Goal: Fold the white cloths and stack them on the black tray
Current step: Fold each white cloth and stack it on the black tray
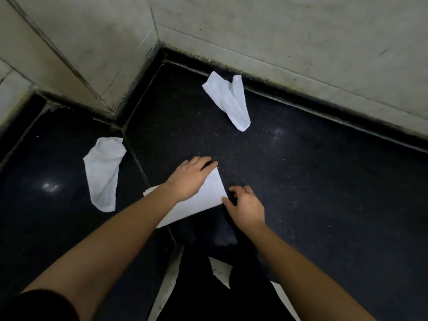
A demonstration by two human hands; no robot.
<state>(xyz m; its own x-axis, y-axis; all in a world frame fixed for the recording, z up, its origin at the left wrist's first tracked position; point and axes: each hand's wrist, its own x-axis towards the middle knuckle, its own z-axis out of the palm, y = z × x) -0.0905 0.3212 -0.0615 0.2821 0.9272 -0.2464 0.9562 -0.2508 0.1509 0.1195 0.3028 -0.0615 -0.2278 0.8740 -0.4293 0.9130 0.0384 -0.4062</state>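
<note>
Likely limp, light folded cloth (205, 201) — flat left hand (192, 179) presses it; right hand (247, 206) curls at its corner, grip unclear — pinch there.

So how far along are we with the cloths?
Nothing looks stacked yet. In hand: the partly folded white cloth, left hand pressing it flat, right hand at its corner. Left: the crumpled white cloth at the left and the crumpled white cloth by the wall. I cannot see a tray.
</note>
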